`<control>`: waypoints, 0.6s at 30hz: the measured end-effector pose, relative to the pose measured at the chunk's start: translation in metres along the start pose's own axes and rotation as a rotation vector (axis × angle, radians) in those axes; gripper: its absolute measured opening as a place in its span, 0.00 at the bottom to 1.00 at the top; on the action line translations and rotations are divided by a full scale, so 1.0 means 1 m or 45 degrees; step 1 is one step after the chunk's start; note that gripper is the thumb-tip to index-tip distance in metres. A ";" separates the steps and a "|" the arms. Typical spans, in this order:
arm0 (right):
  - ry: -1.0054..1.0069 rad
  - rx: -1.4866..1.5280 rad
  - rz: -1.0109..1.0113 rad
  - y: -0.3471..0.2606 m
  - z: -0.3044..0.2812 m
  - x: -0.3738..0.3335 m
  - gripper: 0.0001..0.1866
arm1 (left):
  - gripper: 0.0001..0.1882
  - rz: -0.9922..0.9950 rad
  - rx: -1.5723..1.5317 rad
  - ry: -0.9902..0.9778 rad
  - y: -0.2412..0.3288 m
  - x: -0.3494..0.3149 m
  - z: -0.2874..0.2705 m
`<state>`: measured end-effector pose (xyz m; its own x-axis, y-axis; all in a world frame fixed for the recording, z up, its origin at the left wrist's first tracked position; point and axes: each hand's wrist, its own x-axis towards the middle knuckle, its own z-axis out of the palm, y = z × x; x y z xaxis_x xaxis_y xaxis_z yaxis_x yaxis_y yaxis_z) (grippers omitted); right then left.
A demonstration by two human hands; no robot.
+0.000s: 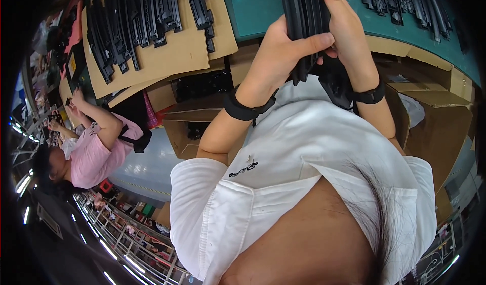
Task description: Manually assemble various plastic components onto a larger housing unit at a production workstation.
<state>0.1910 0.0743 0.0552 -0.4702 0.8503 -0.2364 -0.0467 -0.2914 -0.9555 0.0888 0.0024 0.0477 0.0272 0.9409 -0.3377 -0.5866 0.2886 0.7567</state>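
Note:
A bundle of long black plastic strips (302, 16) stands upright at the top middle, above a green table top (253, 6). My left hand (276, 52) wraps around the bundle from the left, its thumb pressed across the front. From the right, my right hand (348, 29) grips the same bundle with fingers laid along its edge. Both wrists wear black bands. The lower end of the strips reaches a black part against my white shirt (304, 148).
Several black curved strips lie on a cardboard sheet (192, 52) at the upper left, more strips (405, 1) on the green top at the upper right. Open cardboard boxes (435, 128) stand at the right. A person in a pink shirt (96, 156) works at the left.

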 end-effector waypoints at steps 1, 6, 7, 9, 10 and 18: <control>-0.002 0.002 0.002 0.002 0.000 0.001 0.29 | 0.15 -0.001 0.001 0.004 0.002 0.000 0.001; -0.067 0.109 -0.097 0.005 0.000 0.002 0.30 | 0.12 0.029 0.096 0.005 0.008 0.000 0.003; -0.087 0.126 -0.042 0.003 -0.001 0.002 0.31 | 0.12 0.012 0.088 -0.022 0.009 0.000 0.003; -0.113 0.143 0.016 -0.007 -0.006 0.001 0.32 | 0.13 -0.003 0.078 -0.043 0.010 0.001 0.001; -0.296 0.256 -0.021 -0.016 -0.011 -0.002 0.30 | 0.13 -0.014 0.055 -0.044 0.012 0.001 0.000; -0.515 1.089 -0.011 0.010 -0.020 0.043 0.15 | 0.21 -0.158 0.065 -0.152 0.010 -0.005 0.008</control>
<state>0.1885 0.1164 0.0317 -0.7293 0.6842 0.0031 -0.6067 -0.6446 -0.4652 0.0890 0.0016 0.0614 0.1946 0.9109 -0.3639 -0.5308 0.4097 0.7419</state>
